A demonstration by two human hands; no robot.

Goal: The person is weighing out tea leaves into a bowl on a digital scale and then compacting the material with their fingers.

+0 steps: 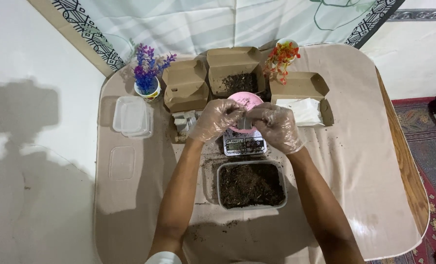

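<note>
My left hand and my right hand both wear clear plastic gloves. They meet over a pink bowl that stands on a small digital scale. Between their fingertips they pinch a small grey sachet. Just in front of the scale sits a clear rectangular tub filled with dark soil. Several more grey sachets lie left of my left hand.
Three brown cardboard boxes stand at the back: one closed, one with soil, one with white paper. A purple plant pot and a red-orange plant flank them. Clear tubs and a lid lie left. Soil crumbs dot the cloth.
</note>
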